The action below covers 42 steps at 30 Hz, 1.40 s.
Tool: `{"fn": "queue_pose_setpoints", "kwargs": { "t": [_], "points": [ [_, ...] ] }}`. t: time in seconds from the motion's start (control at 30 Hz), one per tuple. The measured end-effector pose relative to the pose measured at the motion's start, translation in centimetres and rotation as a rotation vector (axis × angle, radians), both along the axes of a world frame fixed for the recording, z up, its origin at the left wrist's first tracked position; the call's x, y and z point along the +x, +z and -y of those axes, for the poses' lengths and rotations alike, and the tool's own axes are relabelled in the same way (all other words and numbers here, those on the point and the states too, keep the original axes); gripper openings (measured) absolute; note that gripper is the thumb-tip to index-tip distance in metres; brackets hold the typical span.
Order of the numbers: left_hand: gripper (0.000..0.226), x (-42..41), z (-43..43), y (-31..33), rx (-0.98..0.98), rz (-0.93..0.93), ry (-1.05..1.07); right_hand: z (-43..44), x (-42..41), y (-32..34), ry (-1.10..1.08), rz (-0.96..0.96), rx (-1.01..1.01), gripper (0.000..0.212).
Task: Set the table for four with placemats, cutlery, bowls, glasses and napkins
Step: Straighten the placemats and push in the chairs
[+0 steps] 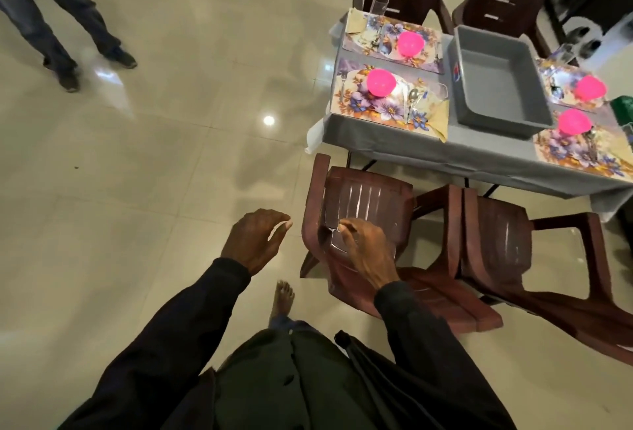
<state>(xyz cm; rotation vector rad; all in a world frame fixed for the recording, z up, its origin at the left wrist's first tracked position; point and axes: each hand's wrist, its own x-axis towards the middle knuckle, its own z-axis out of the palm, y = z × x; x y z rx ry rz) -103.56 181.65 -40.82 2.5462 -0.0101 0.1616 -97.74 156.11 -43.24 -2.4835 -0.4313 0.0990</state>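
The surface (394,141), under a grey cloth, carries four floral placemats (363,111), two at its left end and two at its right, each with a pink bowl (381,83) on it. On the near-left mat a fork (343,81) lies left of the bowl and a spoon (414,97) right of it, with a folded napkin (440,121) at the mat's right edge. A glass (380,6) stands upright at the far-left mat's corner. A grey tub (496,87) sits between the two pairs.

Near the surface's front edge stands a brown chair (370,196); the right hand (366,251) lies on its back, fingers curled over the top. The left hand (255,241) hangs over the floor (154,155) just left of the chair, fingers loosely bent, holding nothing. Someone's legs (51,18) stand well apart, at the far left.
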Motion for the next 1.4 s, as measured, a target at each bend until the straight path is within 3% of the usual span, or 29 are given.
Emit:
{"fn": "queue_pose_setpoints", "kwargs": {
  "t": [0.13,0.27,0.4,0.53,0.8,0.9,1.0,1.2,1.4],
  "points": [
    [0.030,0.2,1.9,-0.9,-0.013,0.014,-0.157,2.2,-2.6,-0.4,-0.100,0.057,-0.015,0.036],
    [0.040,-2.3,7.4,-2.7,-0.010,-0.001,-0.309,6.5,-7.3,-1.9,-0.254,0.070,-0.143,0.032],
    [0.066,-5.5,13.4,-6.5,0.191,-0.120,-0.504,11.3,-12.0,-4.4,-0.368,0.072,-0.306,0.053],
    [0.080,-7.4,15.7,-9.2,0.383,-0.187,-0.578,14.6,-14.7,-6.5,-0.376,-0.009,-0.515,0.057],
    [0.076,-7.4,14.6,-9.9,0.504,-0.233,-0.574,12.4,-15.8,-6.7,-0.438,-0.020,-0.439,0.059],
    [0.075,-7.7,13.5,-9.8,0.502,-0.212,-0.510,11.5,-16.6,-6.7,-0.368,-0.023,-0.395,0.059],
    [0.076,-8.5,13.2,-9.7,0.504,-0.152,-0.484,13.3,-17.0,-6.8,-0.206,-0.008,-0.409,0.061],
    [0.077,-8.4,18.4,-9.4,0.523,-0.135,-0.447,21.9,-15.7,-7.3,-0.238,0.023,-0.481,0.065],
    [0.080,-9.1,22.2,-10.0,0.492,-0.169,-0.288,23.6,-15.2,-7.8,-0.127,0.043,-0.500,0.064]
  ]
}}
